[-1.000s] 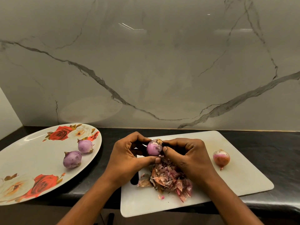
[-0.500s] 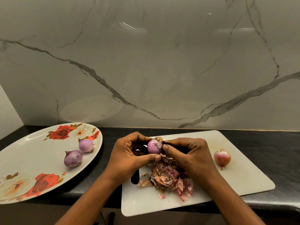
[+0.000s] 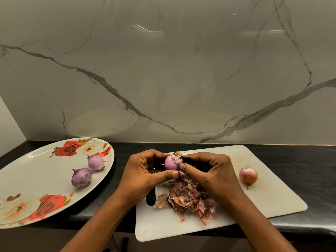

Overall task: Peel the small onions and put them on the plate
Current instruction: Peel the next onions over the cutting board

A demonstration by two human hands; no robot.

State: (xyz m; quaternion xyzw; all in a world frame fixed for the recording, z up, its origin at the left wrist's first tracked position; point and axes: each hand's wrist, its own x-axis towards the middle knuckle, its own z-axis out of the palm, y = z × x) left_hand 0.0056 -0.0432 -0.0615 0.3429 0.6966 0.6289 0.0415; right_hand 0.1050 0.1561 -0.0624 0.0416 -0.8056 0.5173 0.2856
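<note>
Over the board, both hands pinch the onion.

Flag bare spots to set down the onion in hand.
Floral oval plate: wide bare white middle, bordered by two peeled purple onions on its right and rose prints at both ends. White cutting board: bare right and near edges, beyond the unpeeled pink onion. Crowded: board centre, left hand and right hand gripping the part-peeled onion above a papery peel heap.

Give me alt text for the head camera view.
A left hand and right hand hold a small onion over a pile of skins on a white cutting board. An unpeeled onion lies there too; two peeled onions sit on a floral plate.
</note>
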